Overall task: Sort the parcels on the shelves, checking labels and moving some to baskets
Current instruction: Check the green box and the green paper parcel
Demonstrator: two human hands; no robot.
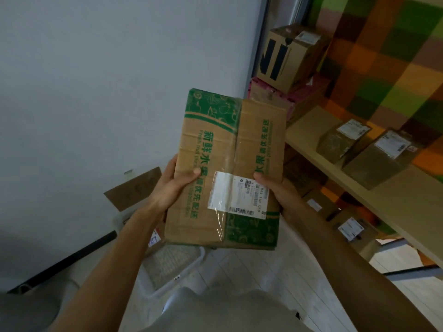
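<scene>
I hold a flat brown cardboard parcel [230,149] with green print and a white shipping label [238,196] up in front of me, its label side facing me. My left hand [172,185] grips its left edge, thumb on the top face. My right hand [278,190] grips the right edge, thumb beside the label. A white basket [191,267] stands on the floor below the parcel, mostly hidden by it.
A wooden shelf [383,195] runs along the right with two brown parcels [342,140] [381,159] on it. A black-printed box [287,56] is stacked on a pink one [273,92] at its far end. More labelled parcels [352,228] sit on the level below. A white wall is at left.
</scene>
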